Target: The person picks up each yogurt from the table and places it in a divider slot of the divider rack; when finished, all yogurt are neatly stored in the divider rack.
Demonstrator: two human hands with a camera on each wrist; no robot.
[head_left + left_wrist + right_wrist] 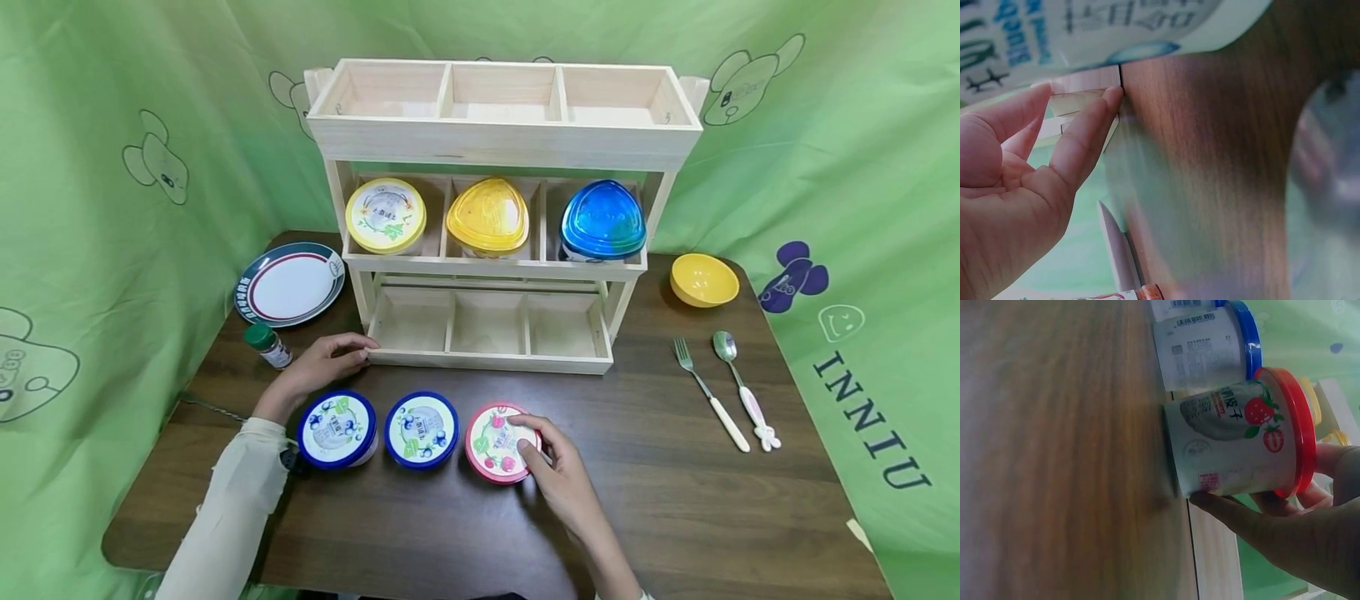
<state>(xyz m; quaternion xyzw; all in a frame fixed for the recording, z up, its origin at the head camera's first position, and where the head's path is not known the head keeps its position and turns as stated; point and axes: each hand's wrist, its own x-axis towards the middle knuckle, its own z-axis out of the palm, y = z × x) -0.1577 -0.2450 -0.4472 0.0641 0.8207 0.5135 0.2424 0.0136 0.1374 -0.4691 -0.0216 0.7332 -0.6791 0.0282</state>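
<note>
My right hand [558,479] holds a white round tub with a red lid [491,442], a strawberry picture on its side [1235,444]. Its thumb and fingers spread over the lid and down the side, and the tub's base is close over the tabletop. At the front left corner of the wooden rack's bottom tray [491,361], my left hand [326,365] grips the wood between thumb and fingers. Two blue-lidded tubs, one at the left [337,429] and one in the middle [422,429], stand in a row beside the red-lidded one.
On the rack's middle tier sit a yellow-lidded round tub [386,215], a yellow-topped container [488,217] and a blue-topped one [603,218]. Left lie a plate [288,283] and a green-capped jar [268,345]; right, a yellow bowl [703,281], fork [708,392] and spoon [744,392].
</note>
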